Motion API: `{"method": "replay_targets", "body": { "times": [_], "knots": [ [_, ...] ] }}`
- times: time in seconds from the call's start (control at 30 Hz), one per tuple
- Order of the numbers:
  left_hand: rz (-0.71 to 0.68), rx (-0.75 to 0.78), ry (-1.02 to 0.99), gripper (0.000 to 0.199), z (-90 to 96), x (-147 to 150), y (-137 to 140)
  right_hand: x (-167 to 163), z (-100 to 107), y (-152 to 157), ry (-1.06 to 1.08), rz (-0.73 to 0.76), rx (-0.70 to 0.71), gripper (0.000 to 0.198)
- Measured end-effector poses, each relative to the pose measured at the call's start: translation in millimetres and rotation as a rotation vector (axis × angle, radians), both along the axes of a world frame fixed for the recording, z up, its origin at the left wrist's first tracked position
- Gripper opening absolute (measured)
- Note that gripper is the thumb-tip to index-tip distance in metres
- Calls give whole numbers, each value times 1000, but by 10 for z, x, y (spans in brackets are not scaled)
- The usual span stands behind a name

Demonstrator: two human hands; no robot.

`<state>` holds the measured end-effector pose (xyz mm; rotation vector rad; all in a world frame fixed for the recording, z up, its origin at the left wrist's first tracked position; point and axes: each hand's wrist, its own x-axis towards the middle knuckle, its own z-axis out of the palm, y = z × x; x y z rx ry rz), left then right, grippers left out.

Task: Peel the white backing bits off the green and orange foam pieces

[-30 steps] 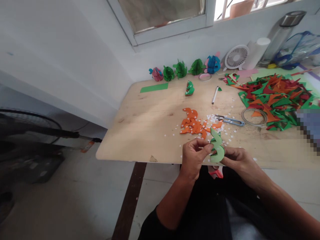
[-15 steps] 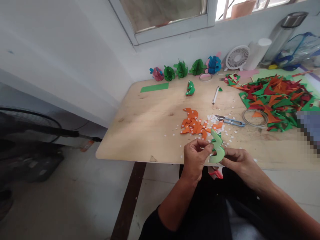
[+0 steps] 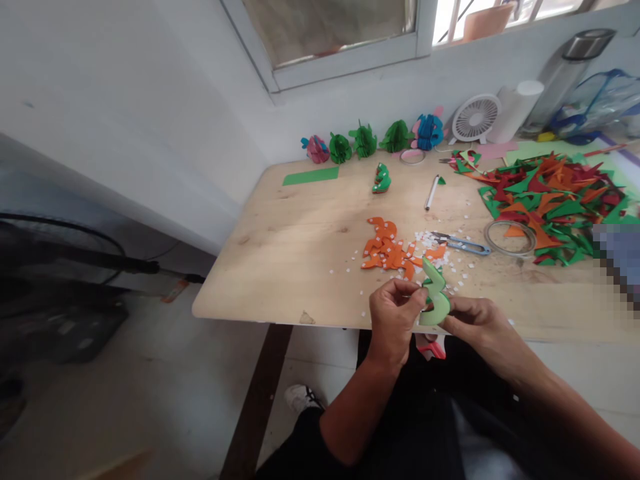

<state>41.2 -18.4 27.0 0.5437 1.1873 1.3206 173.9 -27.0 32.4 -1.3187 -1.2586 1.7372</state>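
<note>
Green foam cutout (image 3: 434,297), curved like a hook, held upright between both hands just over the near worktop (image 3: 300,253) edge; long axis roughly vertical, tip leaning away. Left hand (image 3: 395,320) pinching its left edge, fingertips closed on it; right hand (image 3: 475,327) gripping the lower curve from the right, thumb under. Both equally close, piece sandwiched between. Just beyond the hands: orange cutouts (image 3: 387,250) in a pile, white paper bits (image 3: 430,241), small snips (image 3: 460,243). Farther right: tape ring (image 3: 509,238), heap of coloured scraps (image 3: 550,193). Red item (image 3: 434,348) below the hands, unclear what
</note>
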Motion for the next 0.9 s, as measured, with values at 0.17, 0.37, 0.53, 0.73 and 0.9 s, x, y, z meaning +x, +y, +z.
{"method": "replay_targets", "body": {
  "times": [0.17, 0.37, 0.53, 0.73, 0.9],
  "knots": [
    [19, 22, -2, 18, -9, 12, 5, 8, 4, 2, -5, -7, -2, 29],
    [36, 84, -47, 22, -9, 9, 15, 15, -18, 23, 17, -5, 12, 25],
    [27, 92, -73, 22, -18, 1, 26, 12, -89, 24, 15, 10, 29, 24],
    [63, 73, -65, 19, -34, 10, 46, -31, -102, 34, -14, -40, 102, 28],
    [103, 94, -59, 16, -21, 24, 44, -54, -129, 22, -80, -48, 191, 25]
  ]
}}
